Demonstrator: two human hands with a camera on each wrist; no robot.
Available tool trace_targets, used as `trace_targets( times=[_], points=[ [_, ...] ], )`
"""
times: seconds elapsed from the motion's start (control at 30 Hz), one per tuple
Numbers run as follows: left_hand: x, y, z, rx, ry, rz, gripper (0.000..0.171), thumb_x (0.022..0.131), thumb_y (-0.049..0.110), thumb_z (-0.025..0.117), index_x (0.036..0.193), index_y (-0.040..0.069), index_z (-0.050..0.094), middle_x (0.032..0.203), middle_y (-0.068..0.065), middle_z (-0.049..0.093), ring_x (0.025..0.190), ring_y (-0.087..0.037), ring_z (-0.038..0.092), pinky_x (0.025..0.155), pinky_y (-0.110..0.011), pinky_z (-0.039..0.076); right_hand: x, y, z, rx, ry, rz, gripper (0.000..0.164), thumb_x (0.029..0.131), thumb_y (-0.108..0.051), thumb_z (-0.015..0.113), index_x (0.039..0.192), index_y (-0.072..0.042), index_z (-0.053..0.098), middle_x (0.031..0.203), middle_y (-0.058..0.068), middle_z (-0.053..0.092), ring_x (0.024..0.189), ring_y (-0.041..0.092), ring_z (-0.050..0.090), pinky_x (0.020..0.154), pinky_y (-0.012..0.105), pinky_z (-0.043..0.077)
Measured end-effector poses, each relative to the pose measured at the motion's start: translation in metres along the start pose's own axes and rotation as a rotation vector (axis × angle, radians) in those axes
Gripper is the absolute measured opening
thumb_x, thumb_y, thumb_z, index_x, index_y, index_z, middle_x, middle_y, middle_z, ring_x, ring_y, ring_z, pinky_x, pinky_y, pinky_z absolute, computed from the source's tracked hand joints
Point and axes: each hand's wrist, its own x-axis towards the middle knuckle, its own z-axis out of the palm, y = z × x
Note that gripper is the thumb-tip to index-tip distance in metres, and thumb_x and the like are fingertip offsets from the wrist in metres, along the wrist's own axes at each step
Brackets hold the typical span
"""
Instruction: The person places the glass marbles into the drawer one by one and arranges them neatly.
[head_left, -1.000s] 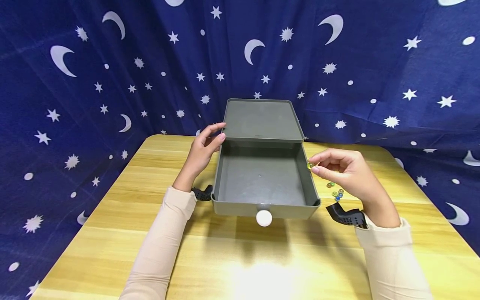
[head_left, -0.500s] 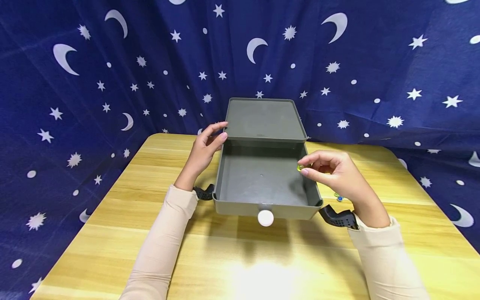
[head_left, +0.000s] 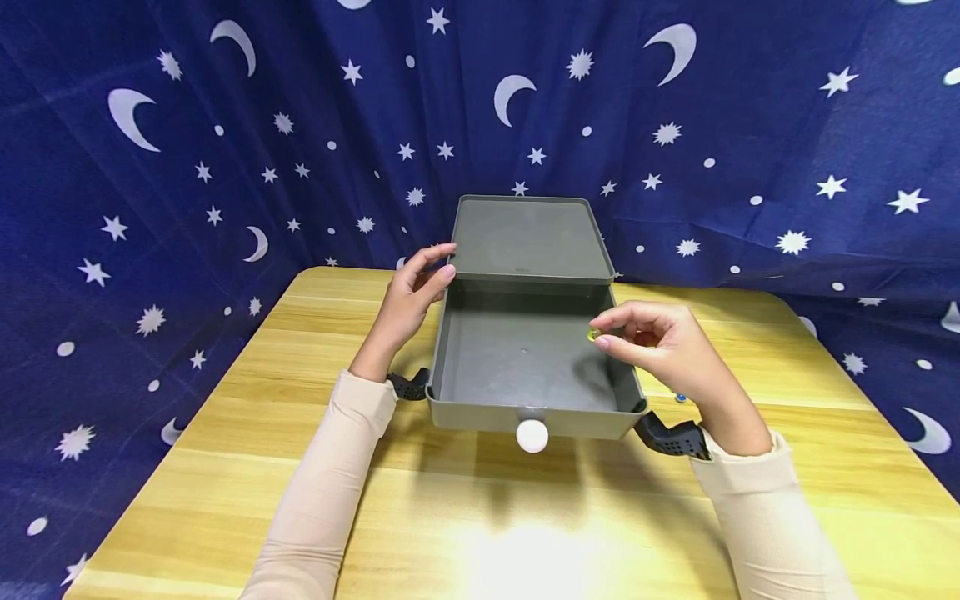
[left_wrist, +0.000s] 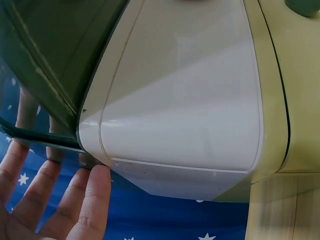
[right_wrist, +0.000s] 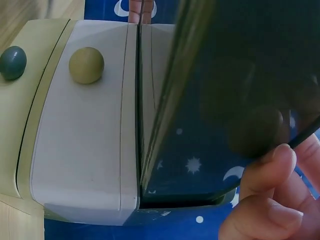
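Observation:
In the head view a grey drawer [head_left: 525, 358] is pulled out, with a white round knob [head_left: 532, 436] at its front and bare inside. Above the drawer's right part, my right hand [head_left: 652, 337] pinches a small yellow-green glass marble [head_left: 593, 334] between thumb and fingertips. My left hand [head_left: 405, 296] rests its fingertips on the left edge of the drawer unit's grey top [head_left: 532, 237]. In the left wrist view its fingers [left_wrist: 95, 200] reach to a glossy corner. The right wrist view shows curled fingers [right_wrist: 270, 170] over the dark drawer wall; the marble is hidden there.
A blue marble [head_left: 680, 397] lies on the wooden table [head_left: 300, 467], right of the drawer and partly behind the right wrist. A white tier [right_wrist: 85, 130] and a yellow tier [right_wrist: 35, 100] of the unit carry round knobs. A blue star-patterned curtain [head_left: 375, 100] hangs behind.
My right hand has moved left with the marble, from beside the drawer's right wall to above its inside. It now hides most of the loose marbles. The left hand has stayed put.

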Motion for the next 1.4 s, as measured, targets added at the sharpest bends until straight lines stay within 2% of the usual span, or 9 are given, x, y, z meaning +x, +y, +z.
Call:
trace_targets(
  times=[0.1,0.27,0.37,0.67,0.87,1.2,1.4],
  points=[
    [0.0007,-0.0011,0.0002,-0.005,0.000,0.000,0.041,0.102,0.010,0.054,0.141,-0.001,0.052,0.142,-0.018,0.050,0.111,-0.029,0.056,0.084,-0.029,0.049,0.0003,-0.0001,0.0007,-0.009,0.007,0.002,0.016,0.084,0.008,0.073,0.098,0.002,0.074,0.085,-0.005,0.071,0.060,0.009,0.053,0.053,0.021,0.042],
    [0.0013,-0.0010,0.0006,-0.016,-0.008,0.003,0.041,0.102,0.011,0.054,0.141,-0.001,0.052,0.140,-0.020,0.050,0.115,-0.042,0.054,0.084,-0.028,0.048,0.0003,-0.0007,0.0013,-0.027,0.015,0.010,0.015,0.084,0.006,0.074,0.098,0.001,0.074,0.084,-0.006,0.071,0.058,0.008,0.050,0.052,0.022,0.040],
    [0.0016,-0.0007,0.0008,-0.017,-0.009,0.005,0.041,0.102,0.011,0.055,0.141,-0.001,0.052,0.139,-0.021,0.051,0.115,-0.045,0.053,0.084,-0.029,0.048,0.0003,-0.0011,0.0013,-0.035,0.016,0.014,0.016,0.084,0.006,0.074,0.099,0.001,0.074,0.085,-0.007,0.071,0.058,0.008,0.051,0.053,0.021,0.041],
    [0.0026,0.0003,0.0009,0.001,0.000,-0.008,0.041,0.102,0.012,0.055,0.141,0.000,0.052,0.141,-0.018,0.050,0.109,-0.020,0.057,0.085,-0.028,0.050,0.0004,-0.0016,0.0008,-0.036,0.010,0.014,0.015,0.084,0.006,0.074,0.099,0.002,0.073,0.086,-0.008,0.072,0.059,0.008,0.051,0.052,0.021,0.040],
    [0.0024,0.0004,0.0013,-0.006,0.001,-0.006,0.041,0.101,0.011,0.055,0.140,-0.001,0.053,0.140,-0.019,0.050,0.112,-0.029,0.056,0.084,-0.027,0.049,0.0002,-0.0019,0.0006,-0.038,0.009,0.016,0.015,0.084,0.006,0.074,0.099,0.002,0.073,0.088,-0.008,0.072,0.062,0.008,0.053,0.055,0.019,0.042],
    [0.0013,0.0002,0.0009,-0.010,-0.002,-0.004,0.041,0.102,0.011,0.055,0.140,-0.001,0.052,0.139,-0.020,0.051,0.112,-0.036,0.055,0.084,-0.028,0.049,-0.0007,-0.0038,0.0004,-0.044,0.006,0.012,0.014,0.085,0.006,0.072,0.098,0.002,0.073,0.086,-0.008,0.071,0.061,0.008,0.054,0.055,0.020,0.043],
    [0.0025,-0.0055,-0.0005,-0.002,0.006,-0.014,0.040,0.102,0.013,0.055,0.141,0.001,0.053,0.139,-0.016,0.052,0.108,-0.021,0.057,0.085,-0.029,0.049,-0.0021,-0.0045,-0.0013,-0.029,0.008,0.015,0.015,0.086,0.006,0.072,0.101,0.002,0.073,0.083,-0.004,0.070,0.060,0.009,0.054,0.056,0.020,0.044]
  ],
)
